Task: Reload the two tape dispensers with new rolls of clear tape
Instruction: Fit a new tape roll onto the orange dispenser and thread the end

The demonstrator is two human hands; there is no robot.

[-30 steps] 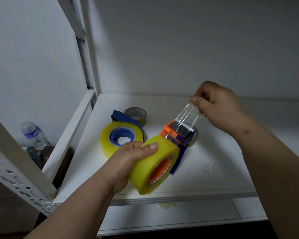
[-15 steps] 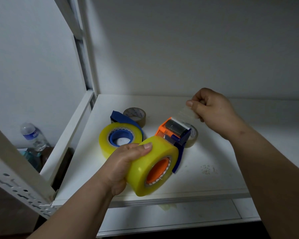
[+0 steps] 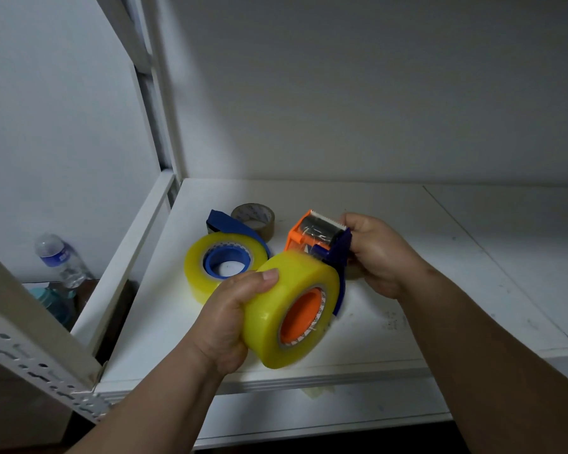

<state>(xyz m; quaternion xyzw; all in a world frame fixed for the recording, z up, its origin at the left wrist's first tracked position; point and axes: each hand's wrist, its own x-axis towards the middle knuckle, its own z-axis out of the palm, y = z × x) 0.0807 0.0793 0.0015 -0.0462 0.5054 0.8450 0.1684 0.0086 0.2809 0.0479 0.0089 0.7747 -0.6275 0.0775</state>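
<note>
My left hand [image 3: 230, 319] grips a thick yellowish roll of clear tape [image 3: 289, 306] that sits on the orange hub of an orange and blue dispenser [image 3: 315, 237], held above the white shelf [image 3: 440, 257]. My right hand [image 3: 377, 253] holds the dispenser's blue head, beside the toothed cutter and dark roller. A second blue dispenser [image 3: 227, 257] lies flat on the shelf to the left, with a yellowish roll on its blue hub.
A small brown tape roll [image 3: 254, 217] lies behind the blue dispenser. Another roll is mostly hidden under my right hand. A white metal upright [image 3: 158, 103] frames the shelf's left side. Plastic bottles [image 3: 59, 260] stand on the floor to the left.
My right hand let go of the pulled-out strip of clear tape, came down, and now holds the dispenser's head. My left hand kept its grip on the roll.
</note>
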